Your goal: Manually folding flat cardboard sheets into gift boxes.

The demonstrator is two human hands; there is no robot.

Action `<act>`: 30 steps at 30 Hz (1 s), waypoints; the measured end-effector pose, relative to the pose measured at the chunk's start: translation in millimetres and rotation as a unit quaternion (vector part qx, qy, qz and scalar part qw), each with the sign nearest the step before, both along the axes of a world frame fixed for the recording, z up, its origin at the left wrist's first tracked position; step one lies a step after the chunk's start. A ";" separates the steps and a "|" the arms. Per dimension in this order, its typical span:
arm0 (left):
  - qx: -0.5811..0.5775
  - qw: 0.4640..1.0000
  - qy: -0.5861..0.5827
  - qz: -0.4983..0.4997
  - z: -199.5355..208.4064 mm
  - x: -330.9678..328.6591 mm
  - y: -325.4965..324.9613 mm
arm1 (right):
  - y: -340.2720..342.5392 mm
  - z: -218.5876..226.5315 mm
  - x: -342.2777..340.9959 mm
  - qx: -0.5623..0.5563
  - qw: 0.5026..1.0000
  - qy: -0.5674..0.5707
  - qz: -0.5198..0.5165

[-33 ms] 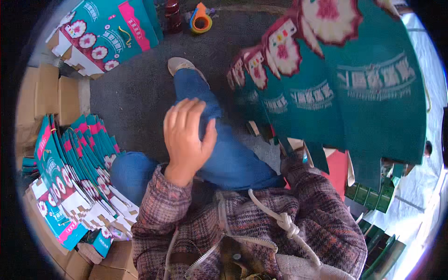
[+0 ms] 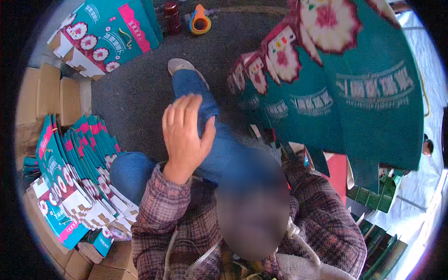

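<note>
Evidently empty, the left hand (image 2: 187,135) is relaxed, thumb set apart from its fingers, over a blue-jeaned leg (image 2: 227,139), while a fan of green printed cartons (image 2: 373,121) fills the person's right side, well apart from it. The plaid right sleeve (image 2: 322,200) runs toward the cartons' lower edge; the right hand is hidden there, so its grip cannot be told. Handling such a wide load well likely calls for steady support low down, with the left hand brought flat against the near faces so the panels stay aligned and the loose flaps (image 2: 366,179) neither snag nor crease. More flat cartons (image 2: 84,144) lean at left, beside the dark floor (image 2: 135,98).
</note>
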State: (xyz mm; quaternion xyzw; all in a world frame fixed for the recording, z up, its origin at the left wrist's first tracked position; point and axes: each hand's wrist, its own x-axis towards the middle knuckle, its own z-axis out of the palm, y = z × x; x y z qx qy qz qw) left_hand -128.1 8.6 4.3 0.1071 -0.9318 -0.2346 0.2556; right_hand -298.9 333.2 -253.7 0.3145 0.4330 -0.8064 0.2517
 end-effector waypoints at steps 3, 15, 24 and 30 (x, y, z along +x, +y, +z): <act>-0.015 1.000 -0.004 -0.003 28.3 -15.0 25.4 | 23.7 5.3 0.9 -0.009 1.000 0.002 -0.001; 0.248 0.906 -0.130 -0.318 3.0 -82.1 190.6 | 227.1 -1.6 28.0 0.041 0.989 -0.013 -0.138; 0.214 0.900 -0.142 -0.352 35.8 -122.4 236.2 | 328.7 -43.3 75.9 0.074 0.967 -0.083 -0.228; 0.063 0.946 -0.115 -0.296 43.6 -106.7 186.8 | 371.2 -67.3 88.5 0.096 0.955 -0.109 -0.259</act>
